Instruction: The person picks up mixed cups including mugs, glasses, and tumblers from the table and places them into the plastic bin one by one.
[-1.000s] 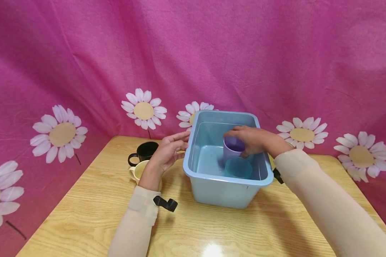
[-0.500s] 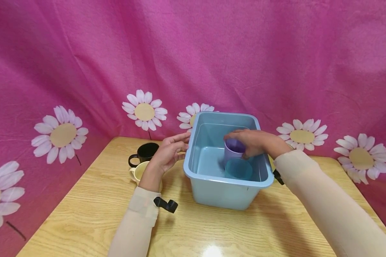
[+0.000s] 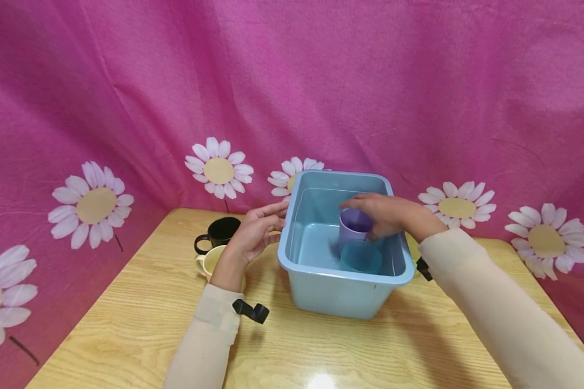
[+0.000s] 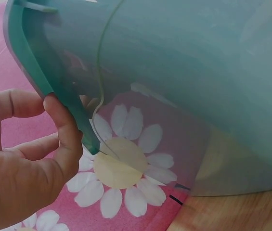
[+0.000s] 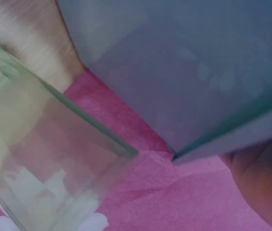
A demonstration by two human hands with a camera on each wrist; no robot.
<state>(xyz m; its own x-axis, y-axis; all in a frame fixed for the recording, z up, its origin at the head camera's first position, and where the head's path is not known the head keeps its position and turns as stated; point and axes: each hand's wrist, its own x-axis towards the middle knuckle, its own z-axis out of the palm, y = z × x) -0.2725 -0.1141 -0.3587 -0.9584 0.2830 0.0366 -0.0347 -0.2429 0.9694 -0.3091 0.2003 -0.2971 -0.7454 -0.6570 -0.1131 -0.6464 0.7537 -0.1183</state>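
A light blue plastic tub (image 3: pixel 333 294) stands on the wooden table. Inside it, a purple cup (image 3: pixel 352 235) sits upright beside a translucent teal cup (image 3: pixel 361 258). My right hand (image 3: pixel 382 216) reaches over the tub's right rim and holds the purple cup at its far right side, fingers around the top. In the right wrist view most of that hand is hidden behind the tub wall. My left hand (image 3: pixel 253 235) holds the tub's left rim; the left wrist view shows its fingertips (image 4: pixel 56 103) at the underside of the lip.
A black mug (image 3: pixel 224 229) and a cream mug (image 3: pixel 211 259) stand left of the tub, the cream one partly behind my left wrist. Right of the tub is a clear yellow-green glass (image 5: pixel 54 144), mostly hidden in the head view. A pink daisy-printed cloth (image 3: pixel 292 81) hangs behind the table.
My right hand and forearm have shifted very slightly, with the fingers blurred now at the purple cup's top. The left hand, tub and cups stay about where they were.
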